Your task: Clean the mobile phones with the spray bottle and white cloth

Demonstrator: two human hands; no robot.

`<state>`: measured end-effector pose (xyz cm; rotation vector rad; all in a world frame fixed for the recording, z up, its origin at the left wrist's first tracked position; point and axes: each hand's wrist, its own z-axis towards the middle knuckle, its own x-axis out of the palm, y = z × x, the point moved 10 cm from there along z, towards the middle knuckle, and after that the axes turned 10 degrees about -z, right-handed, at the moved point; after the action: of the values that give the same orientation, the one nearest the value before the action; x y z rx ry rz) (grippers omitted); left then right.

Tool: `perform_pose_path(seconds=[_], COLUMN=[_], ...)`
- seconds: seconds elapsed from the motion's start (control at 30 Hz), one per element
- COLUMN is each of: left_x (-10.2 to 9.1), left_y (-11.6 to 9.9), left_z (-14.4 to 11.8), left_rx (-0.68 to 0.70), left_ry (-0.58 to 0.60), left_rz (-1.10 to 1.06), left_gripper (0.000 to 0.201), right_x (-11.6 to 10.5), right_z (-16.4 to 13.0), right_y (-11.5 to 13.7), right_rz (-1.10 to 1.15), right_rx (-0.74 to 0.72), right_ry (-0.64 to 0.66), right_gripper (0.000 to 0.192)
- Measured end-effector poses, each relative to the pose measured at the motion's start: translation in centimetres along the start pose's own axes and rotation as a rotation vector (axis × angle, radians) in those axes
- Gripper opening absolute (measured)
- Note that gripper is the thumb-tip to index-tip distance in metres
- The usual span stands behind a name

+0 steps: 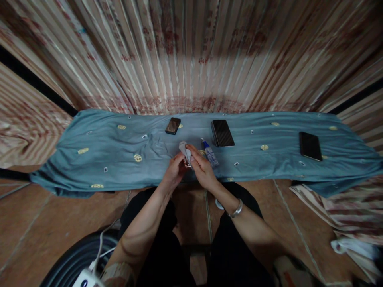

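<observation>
Both hands are meeting over the near edge of the blue cloth (104,151), about midway along it. The left hand (175,171) is pinching a small shiny object (187,164), too small to identify, while the right hand (202,167) is pressing a white wipe (184,149) against it with fingers closed together. A small spray bottle (211,154) is lying just beside the right hand. Toward the cloth's far edge a small dark phone (172,125) and a larger black phone (222,133) are lying, and another black phone (310,146) is resting well apart near the right end
</observation>
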<state>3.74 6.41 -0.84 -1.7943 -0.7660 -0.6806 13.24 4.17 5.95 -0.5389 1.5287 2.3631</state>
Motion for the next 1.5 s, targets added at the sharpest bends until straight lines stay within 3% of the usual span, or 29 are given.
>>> perform_pose_path(seconds=[0.2, 0.5, 0.67, 0.9, 1.1, 1.3, 1.5], left_x=[1.3, 1.6, 1.1, 0.9, 0.2, -0.5, -1.6], left_y=[0.7, 0.7, -0.6, -0.5, 0.2, -0.9, -2.1], left_z=[-0.7, -1.1, -1.0, -0.6, -0.3, 0.3, 1.1], left_rx=[-0.036, -0.134, -0.105, -0.086, -0.071, 0.030, 0.112], left_ry=[0.091, 0.044, 0.014, 0.007, 0.009, -0.040, -0.144], left_rz=[0.042, -0.025, -0.083, -0.121, -0.078, -0.118, -0.185], left_gripper=[0.023, 0.011, 0.010, 0.016, 0.018, 0.030, 0.016], right_x=[-0.4, -0.7, -0.5, 0.3, 1.0, 1.6, 2.6], right_z=[0.7, 1.3, 1.2, 0.9, 0.8, 0.4, -0.8], right_y=[-1.2, -3.9, -4.8, -3.0, -1.3, -0.1, 0.9], right_rz=[-0.038, -0.130, -0.142, -0.183, -0.163, -0.126, -0.129], right_rx=[0.031, 0.110, 0.178, 0.093, 0.026, -0.032, -0.104], right_ry=[-0.012, -0.046, -0.074, -0.088, -0.024, 0.030, 0.095], right_gripper=[0.049, 0.042, 0.043, 0.052, 0.053, 0.051, 0.051])
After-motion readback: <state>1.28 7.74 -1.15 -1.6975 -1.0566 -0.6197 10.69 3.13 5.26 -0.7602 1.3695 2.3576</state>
